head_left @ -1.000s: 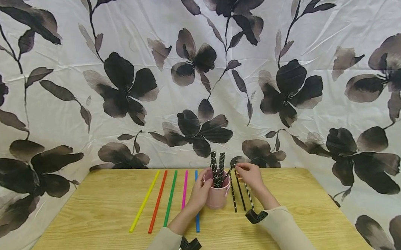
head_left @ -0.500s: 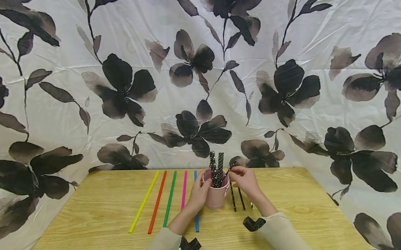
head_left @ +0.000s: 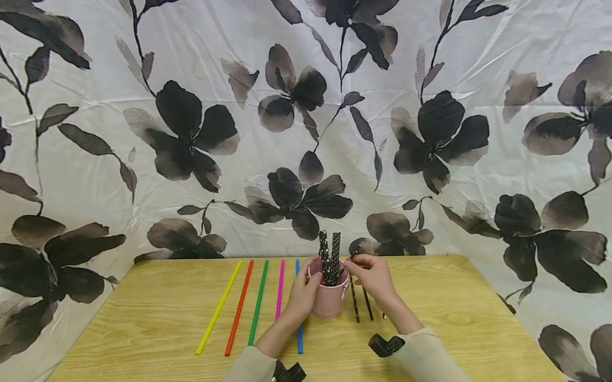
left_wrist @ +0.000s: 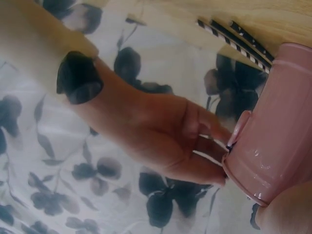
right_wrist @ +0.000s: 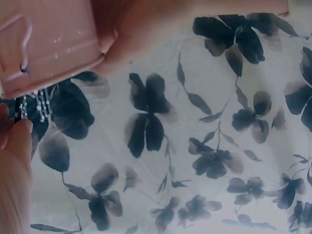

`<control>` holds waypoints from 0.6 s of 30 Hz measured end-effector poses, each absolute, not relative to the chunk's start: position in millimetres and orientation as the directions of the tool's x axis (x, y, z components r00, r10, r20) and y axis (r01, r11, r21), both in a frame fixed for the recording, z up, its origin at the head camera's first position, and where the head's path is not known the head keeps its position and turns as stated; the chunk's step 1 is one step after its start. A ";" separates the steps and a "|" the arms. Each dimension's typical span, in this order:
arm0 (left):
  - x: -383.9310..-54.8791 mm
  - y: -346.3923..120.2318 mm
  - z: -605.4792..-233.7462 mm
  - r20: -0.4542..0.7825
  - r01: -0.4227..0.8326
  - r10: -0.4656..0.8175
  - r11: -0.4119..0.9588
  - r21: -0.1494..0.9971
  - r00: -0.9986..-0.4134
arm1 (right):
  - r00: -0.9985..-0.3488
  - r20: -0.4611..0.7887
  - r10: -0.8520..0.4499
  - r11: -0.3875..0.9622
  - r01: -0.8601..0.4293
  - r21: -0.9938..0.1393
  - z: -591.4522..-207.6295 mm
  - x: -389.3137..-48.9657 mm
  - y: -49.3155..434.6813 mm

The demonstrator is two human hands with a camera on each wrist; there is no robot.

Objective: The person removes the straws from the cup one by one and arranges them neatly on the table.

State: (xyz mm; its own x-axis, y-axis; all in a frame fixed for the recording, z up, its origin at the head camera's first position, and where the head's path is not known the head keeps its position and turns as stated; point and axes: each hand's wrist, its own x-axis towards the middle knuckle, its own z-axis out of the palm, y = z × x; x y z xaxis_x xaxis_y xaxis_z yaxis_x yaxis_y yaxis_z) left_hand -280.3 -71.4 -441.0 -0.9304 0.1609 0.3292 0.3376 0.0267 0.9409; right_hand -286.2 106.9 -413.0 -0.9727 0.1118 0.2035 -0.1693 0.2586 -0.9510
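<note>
The left hand (head_left: 304, 293) grips a small pink, glossy bucket (head_left: 328, 303), its thumb at the rim nearest the wearer and its fingers round the outer side. The bucket stands upright between the two hands on a light wood-grain bench (head_left: 136, 314). From the other side, the right hand (head_left: 375, 278) pinches a thin black straw with pale marks (right_wrist: 18, 111), slanting at the bucket's mouth. A cluster of black straws with white patterns (head_left: 336, 254) rises from the bucket, just beyond the left thumb.

Left of the left hand lie a yellow straw (head_left: 219, 308), a red straw (head_left: 239, 309) and a green straw (head_left: 258, 300). A pink straw (head_left: 281, 284) and a blue straw (head_left: 300, 339) run partly behind that hand and forearm. Below the right hand lie a black dotted straw (head_left: 355, 302), a plain black straw (head_left: 367, 305) and a black-and-white striped straw (left_wrist: 233, 45). White cloth with dark flowers (head_left: 214, 56) hangs beyond both hands.
</note>
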 end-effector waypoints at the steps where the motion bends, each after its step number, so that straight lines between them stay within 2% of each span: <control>1: -279.9 -71.3 -441.4 0.327 0.335 0.161 0.026 0.942 -0.931 | -0.972 0.203 0.114 0.251 -0.170 -0.953 -411.4 -284.8 107.0; 5: -279.5 -70.1 -443.1 0.320 0.327 0.161 0.021 0.945 -0.934 | -0.967 0.233 0.107 0.204 -0.208 -0.956 -400.8 -279.5 109.1; 12: -282.6 -70.1 -445.8 0.340 0.347 0.163 0.010 0.938 -0.926 | -0.940 0.329 0.089 0.046 -0.326 -0.944 -370.9 -271.4 118.4; 18: -285.2 -70.1 -447.3 0.344 0.348 0.170 -0.002 0.937 -0.924 | -0.898 0.430 0.092 0.025 -0.430 -0.902 -341.7 -266.6 128.6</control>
